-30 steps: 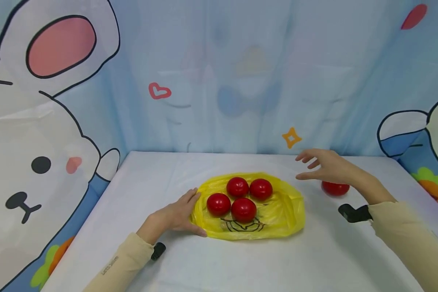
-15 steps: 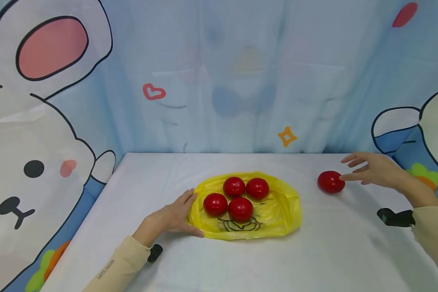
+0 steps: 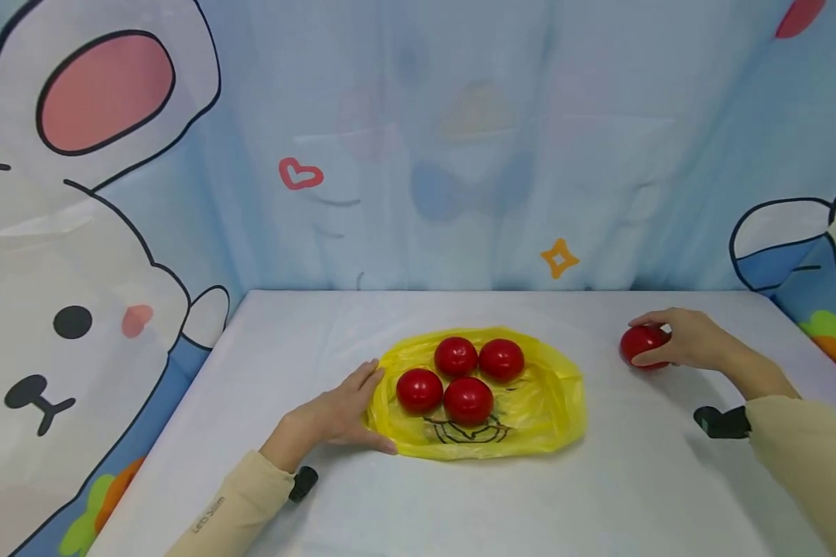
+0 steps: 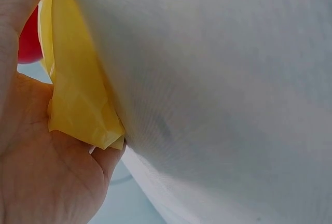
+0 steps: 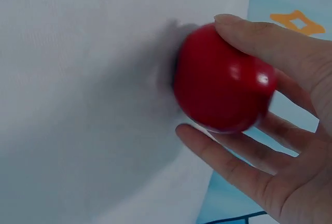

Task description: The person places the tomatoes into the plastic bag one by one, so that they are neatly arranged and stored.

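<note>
A yellow plastic bag (image 3: 546, 422) with a black printed drawing lies flat mid-table. Several glossy red balls (image 3: 468, 401) sit close together on it. My left hand (image 3: 344, 414) rests at the bag's left edge, its fingers spread. In the left wrist view, a fold of the yellow plastic (image 4: 78, 73) lies against the palm. At the right, apart from the bag, my right hand (image 3: 697, 340) holds another red ball (image 3: 634, 340). The right wrist view shows the thumb over one side of this red ball (image 5: 218, 84) and the fingers around the other.
The table has a white cloth (image 3: 460, 503). Behind it hangs a light blue curtain (image 3: 362, 247) with cartoon prints, close to the table's far edge. A black wrist camera (image 3: 721, 422) sits at the right sleeve.
My right hand has swung out to the right past the lone ball, then back left to take hold of it. The left hand and the bag have stayed in place.
</note>
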Motion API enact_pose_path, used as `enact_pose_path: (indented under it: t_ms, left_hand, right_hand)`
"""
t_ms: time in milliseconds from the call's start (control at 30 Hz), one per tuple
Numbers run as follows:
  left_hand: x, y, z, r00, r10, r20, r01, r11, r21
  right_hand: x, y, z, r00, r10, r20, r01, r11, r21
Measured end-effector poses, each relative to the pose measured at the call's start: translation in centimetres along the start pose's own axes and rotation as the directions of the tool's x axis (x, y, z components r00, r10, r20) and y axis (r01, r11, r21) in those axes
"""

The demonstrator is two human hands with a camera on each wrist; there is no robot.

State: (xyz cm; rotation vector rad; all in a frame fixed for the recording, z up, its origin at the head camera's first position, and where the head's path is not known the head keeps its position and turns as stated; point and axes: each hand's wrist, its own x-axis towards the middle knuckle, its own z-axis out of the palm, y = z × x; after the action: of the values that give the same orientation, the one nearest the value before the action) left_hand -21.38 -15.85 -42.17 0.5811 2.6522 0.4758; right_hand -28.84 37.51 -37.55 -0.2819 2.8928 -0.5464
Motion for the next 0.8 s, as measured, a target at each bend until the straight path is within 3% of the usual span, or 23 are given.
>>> enact_pose_path:
  t_ms: [233,500,633,800]
  left_hand:
    - [0.1,0.4,-0.4,1.0,0.009,-0.016,-0.009,1.0,0.022]
    - [0.0,0.2,-0.2,1.0,-0.003,-0.006,0.003,1.0,-0.008]
    - [0.0,0.2,0.0,1.0,-0.006,0.0,0.006,1.0,-0.017]
    - [-0.1,0.2,0.1,1.0,0.002,-0.01,-0.002,1.0,-0.005]
  right_hand:
    - [0.2,0.1,0.1,0.999,0.026,-0.02,-0.027,0.999,-0.023]
    - [0.2,-1.1,0.8,0.998,-0.025,-0.052,0.023,0.999,-0.028]
    - [0.1,-2.9,0.8,0.996,-0.071,-0.06,0.069,0.997,-0.025]
    - [-0.3,-7.2,0.2,0.977,-0.177,-0.12,0.172,0.984,-0.048]
